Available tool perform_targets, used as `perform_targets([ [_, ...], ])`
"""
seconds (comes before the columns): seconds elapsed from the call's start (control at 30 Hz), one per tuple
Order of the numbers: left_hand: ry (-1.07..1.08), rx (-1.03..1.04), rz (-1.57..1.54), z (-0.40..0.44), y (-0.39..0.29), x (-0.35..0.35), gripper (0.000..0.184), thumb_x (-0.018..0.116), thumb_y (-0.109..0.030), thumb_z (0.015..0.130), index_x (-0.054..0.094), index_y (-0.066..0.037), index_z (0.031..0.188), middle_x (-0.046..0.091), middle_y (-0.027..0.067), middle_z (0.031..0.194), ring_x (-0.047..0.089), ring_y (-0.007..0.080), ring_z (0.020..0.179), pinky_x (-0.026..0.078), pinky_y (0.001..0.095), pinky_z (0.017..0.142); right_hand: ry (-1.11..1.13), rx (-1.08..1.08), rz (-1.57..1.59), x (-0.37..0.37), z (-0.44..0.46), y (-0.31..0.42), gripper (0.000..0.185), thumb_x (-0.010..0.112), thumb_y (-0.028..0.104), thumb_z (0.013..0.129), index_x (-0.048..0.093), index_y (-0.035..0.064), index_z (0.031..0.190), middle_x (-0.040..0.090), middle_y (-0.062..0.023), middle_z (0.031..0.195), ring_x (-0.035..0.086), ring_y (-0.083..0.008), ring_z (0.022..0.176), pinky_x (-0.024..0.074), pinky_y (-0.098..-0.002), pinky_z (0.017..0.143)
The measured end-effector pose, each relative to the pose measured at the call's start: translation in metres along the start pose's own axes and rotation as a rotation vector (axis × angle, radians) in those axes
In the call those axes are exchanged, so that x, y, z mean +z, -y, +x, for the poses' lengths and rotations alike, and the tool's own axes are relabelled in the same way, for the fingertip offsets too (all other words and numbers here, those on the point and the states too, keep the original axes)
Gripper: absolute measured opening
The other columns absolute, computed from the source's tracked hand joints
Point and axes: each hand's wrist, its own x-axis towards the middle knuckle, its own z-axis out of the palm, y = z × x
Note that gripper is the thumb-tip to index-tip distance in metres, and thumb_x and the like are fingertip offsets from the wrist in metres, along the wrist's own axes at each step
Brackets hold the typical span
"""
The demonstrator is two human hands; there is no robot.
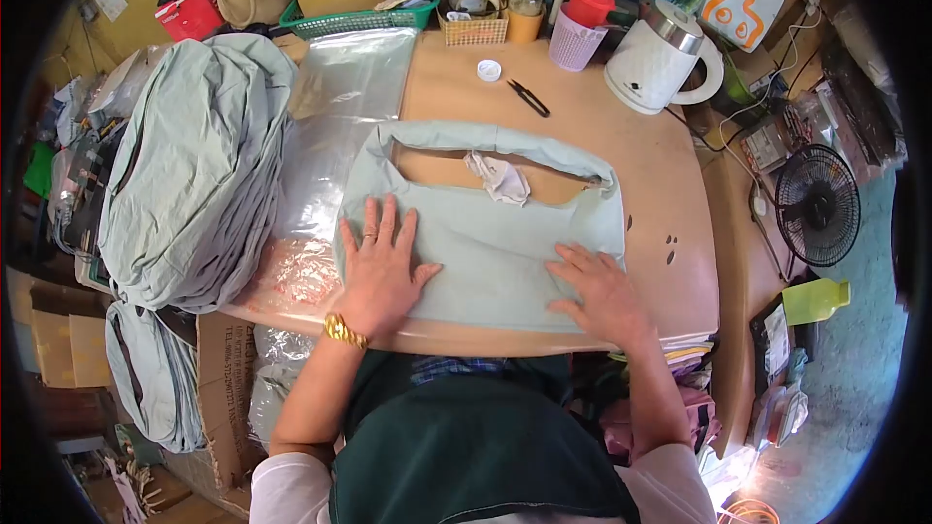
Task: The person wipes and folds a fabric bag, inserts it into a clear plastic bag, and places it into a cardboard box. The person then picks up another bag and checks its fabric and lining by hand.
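A pale grey-green cloth bag (476, 262) lies flat on the table in front of me, its wide strap (495, 139) curving along the far side. Flat on the bag's left part rests my left hand (382, 267), fingers spread. My right hand (600, 293) lies on its lower right part with the fingers apart and slightly bent. Neither hand grips anything. Inside the strap's opening sits a crumpled white scrap (499, 178). Beyond the bag are black thread snips (529, 98) and a small white round lid (488, 70).
At left rises a big pile of similar grey-green cloth bags (194, 175), beside clear plastic sleeves (354, 73). A white kettle (655, 58) and a pink cup (576, 39) stand at the table's back right. A black fan (818, 205) is farther right.
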Motion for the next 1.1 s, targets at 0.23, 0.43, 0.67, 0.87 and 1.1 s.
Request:
perform_targets([
  [0.23,-0.125,0.181,-0.100,0.022,-0.065,0.042,0.078,0.053,-0.061,0.086,0.036,-0.018,0.149,0.018,0.0151,0.158,0.013,0.0434,0.144,0.010,0.0760,0.103,-0.372,-0.280,0.082,0.011,0.134,-0.015,0.032,0.059,0.000,0.084,0.066,0.0082,0.114,0.062,-0.0139,0.121,0.061,-0.0329,0.105,0.0503,-0.0393,0.087],
  [0.43,-0.016,0.147,-0.114,0.002,-0.048,0.027,0.083,0.055,-0.068,0.081,0.034,-0.025,0.149,0.014,0.0217,0.158,0.010,0.0514,0.142,0.011,0.0771,0.101,-0.358,0.015,0.638,-0.061,0.109,-0.018,0.024,0.059,-0.004,0.082,0.069,0.0044,0.102,0.066,-0.0120,0.104,0.064,-0.0310,0.087,0.0516,-0.0364,0.076],
  [0.67,0.018,0.143,-0.132,0.005,-0.045,0.025,0.084,0.054,-0.070,0.080,0.035,-0.027,0.149,0.013,0.0253,0.157,0.010,0.0536,0.141,0.013,0.0771,0.100,-0.387,-0.354,0.247,0.024,0.112,-0.013,0.017,0.066,-0.005,0.072,0.069,0.0075,0.084,0.062,-0.0058,0.086,0.059,-0.0243,0.083,0.0435,-0.0352,0.076],
  [0.87,0.003,0.148,-0.124,0.008,-0.045,0.026,0.083,0.054,-0.071,0.079,0.037,-0.027,0.148,0.014,0.0250,0.156,0.011,0.0526,0.141,0.012,0.0765,0.101,-0.340,-0.514,0.188,0.033,0.161,0.010,0.009,0.062,0.004,0.073,0.062,0.0087,0.080,0.055,-0.0051,0.084,0.054,-0.0232,0.090,0.0366,-0.0399,0.087],
  [1.1,0.006,0.117,-0.155,0.007,-0.040,0.026,0.082,0.053,-0.071,0.080,0.037,-0.028,0.148,0.015,0.0247,0.156,0.012,0.0509,0.142,0.011,0.0754,0.102,-0.394,-0.471,0.091,0.032,0.146,0.004,0.009,0.062,0.007,0.072,0.061,0.0083,0.081,0.054,-0.0055,0.084,0.054,-0.0239,0.090,0.0350,-0.0423,0.089],
])
